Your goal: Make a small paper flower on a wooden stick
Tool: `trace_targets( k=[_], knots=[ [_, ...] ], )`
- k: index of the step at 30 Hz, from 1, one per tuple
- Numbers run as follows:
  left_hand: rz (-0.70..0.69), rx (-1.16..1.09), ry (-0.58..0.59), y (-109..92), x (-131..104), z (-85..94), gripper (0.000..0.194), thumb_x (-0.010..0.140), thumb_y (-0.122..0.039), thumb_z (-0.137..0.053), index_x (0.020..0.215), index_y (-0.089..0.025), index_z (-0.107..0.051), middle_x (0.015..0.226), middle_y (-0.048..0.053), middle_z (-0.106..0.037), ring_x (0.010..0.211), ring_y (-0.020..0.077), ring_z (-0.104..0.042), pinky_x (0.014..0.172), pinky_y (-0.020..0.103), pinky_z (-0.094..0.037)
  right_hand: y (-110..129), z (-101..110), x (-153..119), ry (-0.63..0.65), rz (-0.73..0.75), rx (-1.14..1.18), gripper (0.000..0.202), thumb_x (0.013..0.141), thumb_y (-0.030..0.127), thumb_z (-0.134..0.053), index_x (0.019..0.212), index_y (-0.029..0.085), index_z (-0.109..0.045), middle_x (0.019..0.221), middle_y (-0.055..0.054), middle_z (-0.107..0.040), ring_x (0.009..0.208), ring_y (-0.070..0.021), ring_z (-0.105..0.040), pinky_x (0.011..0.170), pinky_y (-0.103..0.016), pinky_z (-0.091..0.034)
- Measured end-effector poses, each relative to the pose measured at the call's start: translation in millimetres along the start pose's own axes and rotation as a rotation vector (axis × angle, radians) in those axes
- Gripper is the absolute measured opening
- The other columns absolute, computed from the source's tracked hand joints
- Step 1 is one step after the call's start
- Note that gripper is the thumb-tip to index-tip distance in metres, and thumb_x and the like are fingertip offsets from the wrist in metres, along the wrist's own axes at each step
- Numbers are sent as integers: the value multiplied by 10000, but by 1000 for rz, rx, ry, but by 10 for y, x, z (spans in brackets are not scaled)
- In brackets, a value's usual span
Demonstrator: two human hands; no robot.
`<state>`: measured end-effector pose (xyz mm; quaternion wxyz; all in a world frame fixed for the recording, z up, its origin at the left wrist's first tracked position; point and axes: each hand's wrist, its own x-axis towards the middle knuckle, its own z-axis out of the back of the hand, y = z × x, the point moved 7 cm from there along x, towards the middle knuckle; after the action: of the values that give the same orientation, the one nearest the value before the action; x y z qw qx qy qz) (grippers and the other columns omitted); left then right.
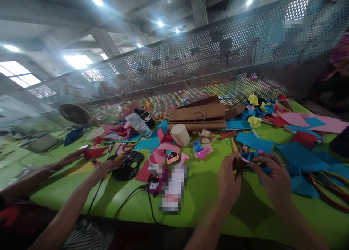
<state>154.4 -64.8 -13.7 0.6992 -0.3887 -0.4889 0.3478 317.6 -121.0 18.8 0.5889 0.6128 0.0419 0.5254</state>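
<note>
Over the right half of the green table, my left hand pinches the near end of a small blue and pink paper piece. My right hand has its fingers closed on the same piece from the other side. Blue paper sheets lie beside and behind my right hand. A small clear bag with blue and pink bits rests left of my left hand.
A co-worker's hands are at the left, by a black reel. A phone, cables, a white roll, folded brown paper and colored hoops lie around. Perforated metal panel stands behind.
</note>
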Motion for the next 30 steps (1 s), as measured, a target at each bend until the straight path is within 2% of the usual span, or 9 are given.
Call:
trace_targets(
  k=[3, 5, 10, 13, 18, 21, 27, 30],
  knots=[
    [43, -74, 4, 35, -1, -10, 505, 948, -167, -632, 1427, -299, -543, 1303, 107, -646, 1175, 251, -653, 1031, 446, -540, -15, 17, 3, 18, -3, 11, 185, 899, 463, -748, 835, 290, -768, 921, -40, -651, 950, -262, -646, 850, -391, -504],
    [50, -80, -10, 21, 2, 0, 509, 943, -174, -635, 1432, -277, -537, 1262, 109, -656, 1116, 244, -667, 991, 427, -555, -15, 13, 1, 45, -4, 39, 169, 892, 461, -755, 888, 295, -784, 953, -45, -667, 949, -262, -652, 818, -383, -514],
    [19, -30, -43, -55, 10, 37, 475, 973, -172, -579, 1439, -259, -541, 1261, 119, -639, 1117, 243, -656, 978, 393, -546, -3, 34, -9, 24, -16, 137, 201, 888, 426, -772, 1044, 299, -767, 1025, -51, -707, 793, -223, -621, 725, -380, -517],
    [8, 50, -37, -68, 8, 39, 513, 968, -160, -580, 1465, -277, -532, 1268, 121, -641, 1121, 251, -650, 978, 394, -537, 48, 30, -17, 14, 33, 116, 152, 898, 399, -770, 1018, 307, -784, 1004, -48, -699, 785, -218, -630, 737, -388, -529],
    [-38, 282, -14, -120, 2, 40, 601, 954, -119, -557, 1520, -306, -484, 1295, 131, -654, 1136, 286, -643, 974, 426, -515, 167, 2, -26, -2, 134, 8, 93, 912, 353, -763, 994, 311, -779, 990, -45, -715, 968, -265, -684, 887, -425, -553],
    [-65, 391, -19, -150, -9, 51, 594, 977, -133, -527, 1541, -308, -460, 1287, 139, -663, 1126, 294, -643, 972, 435, -509, 202, -3, -25, -32, 159, -10, 75, 904, 349, -777, 948, 293, -752, 958, -47, -717, 966, -273, -690, 893, -439, -557],
    [-67, 316, -18, -107, -43, 44, 670, 934, -86, -550, 1556, -310, -438, 1332, 131, -632, 1156, 273, -628, 1004, 403, -507, 213, -16, -20, -20, 183, -7, 60, 913, 342, -768, 890, 296, -736, 892, -39, -716, 908, -264, -690, 860, -430, -571],
    [-14, 180, -26, -95, -31, 56, 635, 936, -137, -595, 1537, -274, -441, 1284, 129, -618, 1111, 247, -635, 991, 379, -521, 240, 13, -20, -32, 201, -7, 44, 911, 333, -769, 896, 296, -749, 905, -41, -731, 908, -264, -702, 885, -434, -571]
  ],
)
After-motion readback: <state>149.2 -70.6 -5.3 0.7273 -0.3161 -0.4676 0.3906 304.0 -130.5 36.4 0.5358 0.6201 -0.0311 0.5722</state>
